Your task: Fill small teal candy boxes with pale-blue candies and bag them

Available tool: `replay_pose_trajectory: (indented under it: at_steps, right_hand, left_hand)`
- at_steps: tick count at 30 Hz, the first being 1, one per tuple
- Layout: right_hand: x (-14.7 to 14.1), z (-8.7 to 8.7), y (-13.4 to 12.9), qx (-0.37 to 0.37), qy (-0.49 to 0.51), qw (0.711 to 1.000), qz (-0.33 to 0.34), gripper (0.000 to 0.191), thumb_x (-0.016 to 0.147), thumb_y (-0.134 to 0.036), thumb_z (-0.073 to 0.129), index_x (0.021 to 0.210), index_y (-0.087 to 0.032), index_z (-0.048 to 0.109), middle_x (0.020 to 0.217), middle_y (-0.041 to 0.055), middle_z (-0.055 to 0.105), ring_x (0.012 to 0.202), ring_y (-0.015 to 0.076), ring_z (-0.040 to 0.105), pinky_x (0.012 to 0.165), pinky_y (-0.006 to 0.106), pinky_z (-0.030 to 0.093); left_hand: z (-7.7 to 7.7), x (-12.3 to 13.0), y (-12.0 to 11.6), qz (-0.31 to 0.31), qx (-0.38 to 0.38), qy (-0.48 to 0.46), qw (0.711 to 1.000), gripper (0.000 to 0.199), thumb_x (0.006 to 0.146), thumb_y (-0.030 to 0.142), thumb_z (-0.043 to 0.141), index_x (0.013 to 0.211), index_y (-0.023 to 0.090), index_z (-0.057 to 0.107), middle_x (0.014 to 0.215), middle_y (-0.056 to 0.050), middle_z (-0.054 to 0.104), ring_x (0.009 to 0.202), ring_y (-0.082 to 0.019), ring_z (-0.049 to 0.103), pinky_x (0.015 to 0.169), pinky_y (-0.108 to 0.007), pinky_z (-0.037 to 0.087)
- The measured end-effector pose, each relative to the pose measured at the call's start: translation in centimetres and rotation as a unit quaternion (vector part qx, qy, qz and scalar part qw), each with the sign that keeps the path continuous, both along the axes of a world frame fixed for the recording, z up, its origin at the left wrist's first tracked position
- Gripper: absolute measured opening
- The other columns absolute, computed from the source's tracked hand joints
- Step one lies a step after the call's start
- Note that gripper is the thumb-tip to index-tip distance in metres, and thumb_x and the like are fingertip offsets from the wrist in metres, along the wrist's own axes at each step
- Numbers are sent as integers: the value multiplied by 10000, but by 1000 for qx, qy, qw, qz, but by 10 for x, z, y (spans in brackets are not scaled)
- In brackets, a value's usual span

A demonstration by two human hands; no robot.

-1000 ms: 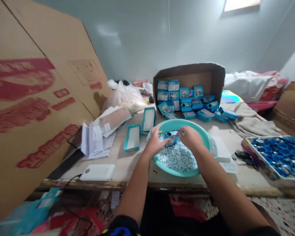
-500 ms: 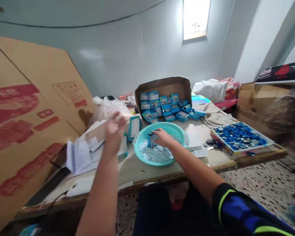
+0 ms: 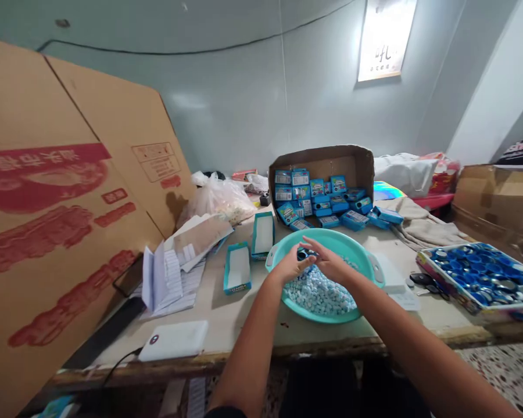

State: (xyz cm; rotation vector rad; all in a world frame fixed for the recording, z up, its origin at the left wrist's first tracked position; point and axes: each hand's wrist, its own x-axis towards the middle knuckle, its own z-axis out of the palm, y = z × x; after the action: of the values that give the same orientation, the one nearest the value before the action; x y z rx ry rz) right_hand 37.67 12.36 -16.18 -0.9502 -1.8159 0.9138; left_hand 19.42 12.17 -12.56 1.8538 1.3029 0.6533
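A turquoise plastic basin holds a heap of small pale blue and white pellets. Above the heap, my two hands meet around a small blue box, mostly covered by fingers. My left hand closes on its near left side, and my right hand grips it from the right, fingertips over the top. Behind the basin, a cardboard box on its side is filled with similar blue boxes, some spilling out in front.
Two open teal trays lie left of the basin. Papers and a white power bank with a cable are farther left, beside a tall carton. At right sits a box of blue-and-silver caps.
My left hand has come from the left, where it was raised and blurred, to the basin beside my right hand at the blue box. The view has shifted left.
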Motion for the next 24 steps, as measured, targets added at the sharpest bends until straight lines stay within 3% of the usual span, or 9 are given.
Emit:
replay_pose_trajectory:
  at_steps: [3,6,8,13,18,24]
  right_hand:
    - [7,-2,5,-15,20,995,-93,576,854,-169,529,1418,-247,609,1414,125,651,1337,268,604,1102,473,514]
    - [11,1,8,57,-73,986,-139,374,814,-118,578,1118,-209,777,1324,141,683,1212,279,663,1025,453,558]
    - [12,6,7,121,-158,967,-160,325,822,-92,593,1036,-213,806,1243,134,704,1140,275,663,1019,466,541]
    - [5,28,-13,187,-331,915,-134,406,862,-53,539,1112,-236,800,1107,99,717,1026,250,583,946,406,470]
    - [-6,41,-33,181,-409,886,-121,441,924,-98,479,1285,-211,707,1250,132,642,1118,280,515,902,398,377]
    - [-5,45,-36,223,-480,837,-138,532,952,-103,421,1467,-182,527,1319,163,596,1195,318,479,1018,464,321]
  left_hand:
    - [3,-2,8,-40,-27,35,998,1031,753,513,799,1592,131,337,1641,-212,360,1494,-381,404,1216,-487,356]
    - [3,-3,17,-83,28,49,995,848,771,336,766,1535,148,449,1568,-162,493,1432,-356,489,1208,-448,376]
    - [2,-3,20,-91,49,46,994,768,788,302,730,1504,155,493,1539,-138,532,1405,-347,517,1205,-440,383]
    - [3,2,15,-94,39,54,993,725,802,275,694,1493,174,499,1548,-119,525,1426,-338,495,1217,-446,370]
    - [3,7,15,-113,45,7,992,772,766,214,682,1506,164,466,1551,-126,516,1436,-313,484,1223,-469,356]
    - [-5,5,20,-64,24,-2,998,878,715,209,723,1541,163,428,1577,-163,473,1430,-359,479,1204,-493,367]
